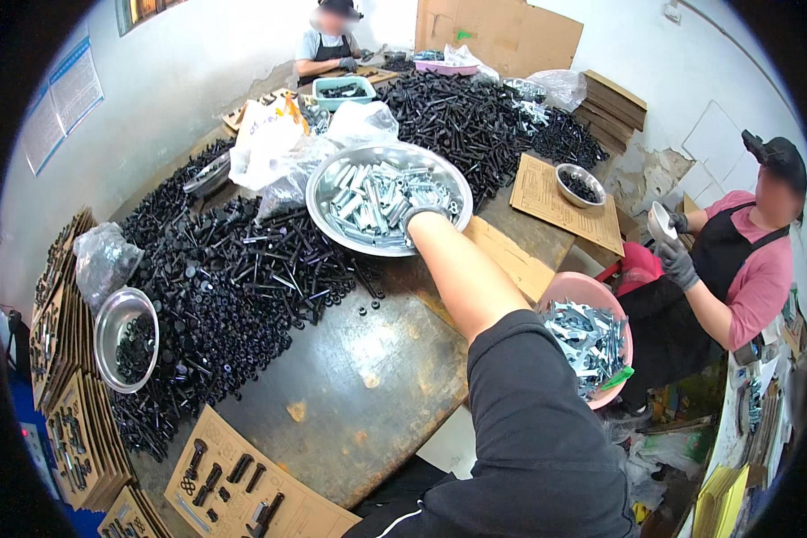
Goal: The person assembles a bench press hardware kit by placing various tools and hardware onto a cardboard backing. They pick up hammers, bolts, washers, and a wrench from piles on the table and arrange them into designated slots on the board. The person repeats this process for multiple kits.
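My right arm stretches forward over the table, and my right hand (pixel 417 216), in a grey glove, is at the near right side of a wide steel bowl (pixel 315 208). Silver metal tubes (pixel 381 197) fill the bowl, and my hand is in among them. My wrist hides the fingers, so their grip does not show. My left hand is out of view. At the near edge lies a cardboard sheet (pixel 242 466) with black bolts (pixel 209 484), sleeves and small rings laid out on it. A big heap of black bolts and nuts (pixel 233 278) lies left of the bowl.
Stacked cardboard sheets (pixel 81 439) with parts stand at the left, near a small steel bowl (pixel 102 345). A pink tub (pixel 626 314) of silver flat pieces is right of my arm. One co-worker (pixel 735 260) holds a white bowl at right; another (pixel 327 49) sits far back.
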Tool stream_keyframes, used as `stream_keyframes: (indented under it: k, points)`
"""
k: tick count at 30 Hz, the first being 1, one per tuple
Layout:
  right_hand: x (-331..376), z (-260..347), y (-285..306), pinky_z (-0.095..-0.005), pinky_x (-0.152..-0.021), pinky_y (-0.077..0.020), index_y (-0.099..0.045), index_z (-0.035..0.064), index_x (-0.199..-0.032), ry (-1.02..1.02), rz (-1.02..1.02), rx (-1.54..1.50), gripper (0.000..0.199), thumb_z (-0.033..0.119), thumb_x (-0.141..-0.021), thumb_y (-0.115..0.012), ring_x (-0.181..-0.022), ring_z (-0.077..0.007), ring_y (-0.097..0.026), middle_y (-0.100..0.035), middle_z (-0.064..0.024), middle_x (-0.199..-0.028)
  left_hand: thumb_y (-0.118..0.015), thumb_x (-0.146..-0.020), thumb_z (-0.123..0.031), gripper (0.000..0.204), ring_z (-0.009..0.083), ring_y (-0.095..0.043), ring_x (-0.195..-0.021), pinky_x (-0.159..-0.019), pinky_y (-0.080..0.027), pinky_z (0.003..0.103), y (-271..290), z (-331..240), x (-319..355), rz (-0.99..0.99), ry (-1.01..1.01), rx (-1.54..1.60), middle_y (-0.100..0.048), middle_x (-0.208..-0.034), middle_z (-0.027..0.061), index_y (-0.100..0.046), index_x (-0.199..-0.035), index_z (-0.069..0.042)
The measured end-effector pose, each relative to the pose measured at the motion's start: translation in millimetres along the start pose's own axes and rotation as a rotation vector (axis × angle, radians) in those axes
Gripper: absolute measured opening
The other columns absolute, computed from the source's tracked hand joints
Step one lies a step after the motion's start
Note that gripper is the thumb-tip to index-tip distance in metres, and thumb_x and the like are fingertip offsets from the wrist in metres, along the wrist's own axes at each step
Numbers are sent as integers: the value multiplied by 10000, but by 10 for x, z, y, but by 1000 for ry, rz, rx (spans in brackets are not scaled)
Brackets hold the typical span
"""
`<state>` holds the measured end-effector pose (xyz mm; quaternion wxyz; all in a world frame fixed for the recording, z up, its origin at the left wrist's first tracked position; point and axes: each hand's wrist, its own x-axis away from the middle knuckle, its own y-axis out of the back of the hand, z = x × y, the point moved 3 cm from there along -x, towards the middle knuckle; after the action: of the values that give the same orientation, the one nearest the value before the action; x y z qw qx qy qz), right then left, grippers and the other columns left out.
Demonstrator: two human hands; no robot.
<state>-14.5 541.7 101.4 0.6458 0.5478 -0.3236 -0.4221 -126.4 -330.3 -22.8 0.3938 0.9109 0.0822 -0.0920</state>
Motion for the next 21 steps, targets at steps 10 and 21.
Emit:
stream_keyframes:
  k: [10,21]
  points:
    - [84,-68,165,-409,-969,-441,-605,127,-1245,37,-139,-68,500,426,-848,-551,-1122,-272,-590,-608,-149,-1238,-506,-887,-141,118,180,-511,-758,-675,-439,293,-260,156,-77,-61,383,818,-562,-798,38,-564,-794,-96]
    - [2668,665,-480,-420,-838,-500,-647,146,-1076,574,343,-145,294,353,-870,-610,-970,-328,-621,-650,-148,-1049,-516,-992,-242,359,236,-588,-999,-911,-470,343,-215,590,-152,45,327,698,-617,-1169,141,-526,-1220,35]
